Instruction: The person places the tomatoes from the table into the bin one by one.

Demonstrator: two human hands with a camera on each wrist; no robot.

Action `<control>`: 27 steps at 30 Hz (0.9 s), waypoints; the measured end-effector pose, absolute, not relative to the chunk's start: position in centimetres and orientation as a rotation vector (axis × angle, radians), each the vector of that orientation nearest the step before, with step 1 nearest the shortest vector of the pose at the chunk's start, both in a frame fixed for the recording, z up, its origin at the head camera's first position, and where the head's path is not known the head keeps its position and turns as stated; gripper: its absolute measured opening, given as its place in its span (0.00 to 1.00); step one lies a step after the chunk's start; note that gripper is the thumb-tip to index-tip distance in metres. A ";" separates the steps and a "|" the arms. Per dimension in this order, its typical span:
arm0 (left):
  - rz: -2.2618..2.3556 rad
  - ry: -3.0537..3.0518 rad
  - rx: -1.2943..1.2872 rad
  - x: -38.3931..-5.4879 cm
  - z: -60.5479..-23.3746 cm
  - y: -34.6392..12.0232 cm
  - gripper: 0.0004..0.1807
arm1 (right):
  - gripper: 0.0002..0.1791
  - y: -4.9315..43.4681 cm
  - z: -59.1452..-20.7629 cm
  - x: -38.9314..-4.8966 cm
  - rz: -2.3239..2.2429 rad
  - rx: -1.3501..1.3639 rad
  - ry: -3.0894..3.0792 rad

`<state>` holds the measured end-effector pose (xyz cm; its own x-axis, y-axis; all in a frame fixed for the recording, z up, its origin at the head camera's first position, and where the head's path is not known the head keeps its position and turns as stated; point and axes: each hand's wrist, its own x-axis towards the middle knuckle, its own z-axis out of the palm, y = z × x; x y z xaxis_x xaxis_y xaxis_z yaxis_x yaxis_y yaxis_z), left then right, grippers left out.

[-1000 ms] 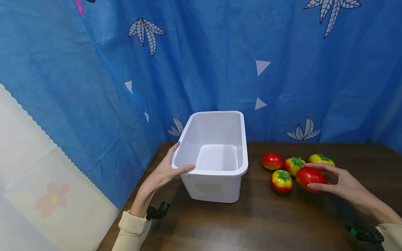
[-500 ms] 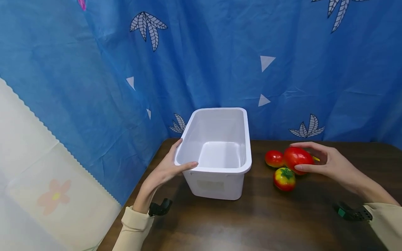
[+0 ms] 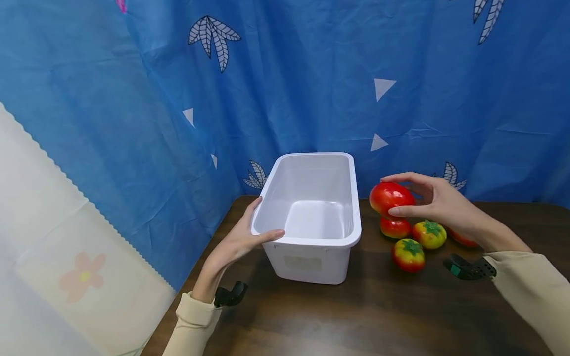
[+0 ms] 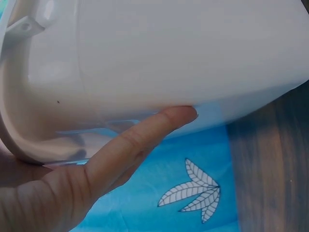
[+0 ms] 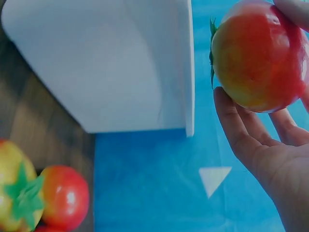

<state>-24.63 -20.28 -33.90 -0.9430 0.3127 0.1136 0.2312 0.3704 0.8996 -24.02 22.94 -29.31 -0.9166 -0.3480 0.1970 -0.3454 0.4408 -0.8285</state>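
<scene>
A white plastic bin [image 3: 311, 257] with a wide rim stands on the table. My left hand [image 3: 240, 242] holds its near left corner, thumb over the rim; in the left wrist view a finger [image 4: 140, 137] lies along the outer wall. My right hand [image 3: 438, 202] grips a red toy tomato [image 3: 387, 198] between thumb and fingers, raised just right of the bin. The right wrist view shows that tomato [image 5: 260, 58] with yellow shading and a green leafy top. Below it lie a red tomato [image 3: 395, 228] and two yellow-red ones with green tops [image 3: 429, 234].
Another red tomato [image 3: 463, 238] is partly hidden behind my right wrist. The brown wooden table [image 3: 303, 321] reaches back to a blue patterned curtain [image 3: 303, 79]. A pale cloth [image 3: 67, 237] hangs at the left.
My right hand has lifted the red tomato and carried it left and up toward the bin, over the other tomatoes. My left hand has stayed on the bin's rim.
</scene>
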 end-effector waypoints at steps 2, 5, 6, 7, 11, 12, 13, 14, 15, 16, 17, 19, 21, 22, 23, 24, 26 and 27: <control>1.651 2.535 0.511 -24.6 -33.8 -20.4 0.62 | 0.34 22.1 -28.7 -24.4 -1.534 -0.664 2.651; 1.656 2.531 0.510 -24.6 -33.8 -20.4 0.62 | 0.36 20.8 -28.0 -24.9 -1.548 -0.706 2.641; 1.658 2.526 0.507 -24.6 -33.8 -20.4 0.63 | 0.36 20.4 -27.8 -25.0 -1.553 -0.717 2.640; 1.659 2.521 0.504 -24.6 -33.8 -20.4 0.63 | 0.37 20.0 -27.7 -25.2 -1.560 -0.718 2.635; 1.658 2.513 0.492 -24.5 -33.9 -20.4 0.64 | 0.37 18.5 -27.3 -25.9 -1.599 -0.748 2.590; 1.656 2.516 0.490 -24.5 -33.9 -20.4 0.64 | 0.38 18.1 -27.3 -26.0 -1.610 -0.754 2.577; 1.656 2.516 0.492 -24.5 -33.9 -20.3 0.64 | 0.38 17.8 -27.2 -26.2 -1.620 -0.766 2.563; 1.656 2.519 0.495 -24.5 -34.0 -20.3 0.64 | 0.38 17.4 -27.1 -26.4 -1.624 -0.776 2.555; 1.653 2.526 0.496 -24.5 -34.0 -20.3 0.64 | 0.38 17.1 -27.0 -26.6 -1.628 -0.782 2.550; 1.650 2.533 0.497 -24.5 -34.0 -20.3 0.64 | 0.38 16.8 -26.9 -26.7 -1.630 -0.787 2.547; 1.650 2.535 0.501 -24.5 -34.1 -20.3 0.64 | 0.38 16.4 -26.8 -26.9 -1.635 -0.792 2.539; 1.650 2.535 0.512 -24.6 -34.1 -20.3 0.64 | 0.38 15.8 -26.7 -27.2 -1.640 -0.799 2.528; 1.650 2.536 0.511 -24.6 -34.1 -20.3 0.63 | 0.37 15.3 -26.5 -27.5 -1.643 -0.807 2.513; 1.652 2.534 0.512 -24.6 -34.1 -20.3 0.63 | 0.37 15.0 -26.5 -27.6 -1.649 -0.811 2.498; 1.654 2.534 0.514 -24.6 -34.1 -20.3 0.63 | 0.37 14.7 -26.5 -27.7 -1.651 -0.815 2.490; 1.653 2.535 0.513 -24.6 -34.1 -20.3 0.63 | 0.37 14.5 -26.5 -27.9 -1.652 -0.815 2.485; 1.654 2.537 0.511 -24.6 -34.1 -20.3 0.62 | 0.37 13.9 -26.5 -28.1 -1.656 -0.820 2.480; 1.655 2.538 0.509 -24.6 -34.1 -20.3 0.62 | 0.37 13.7 -26.6 -28.3 -1.663 -0.821 2.476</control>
<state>-24.61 -20.26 -34.11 -0.9427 0.3108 0.1212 0.2363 0.3657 0.9002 -28.27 13.68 -26.56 -0.8579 -0.4505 0.2470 -0.3991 0.2816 -0.8726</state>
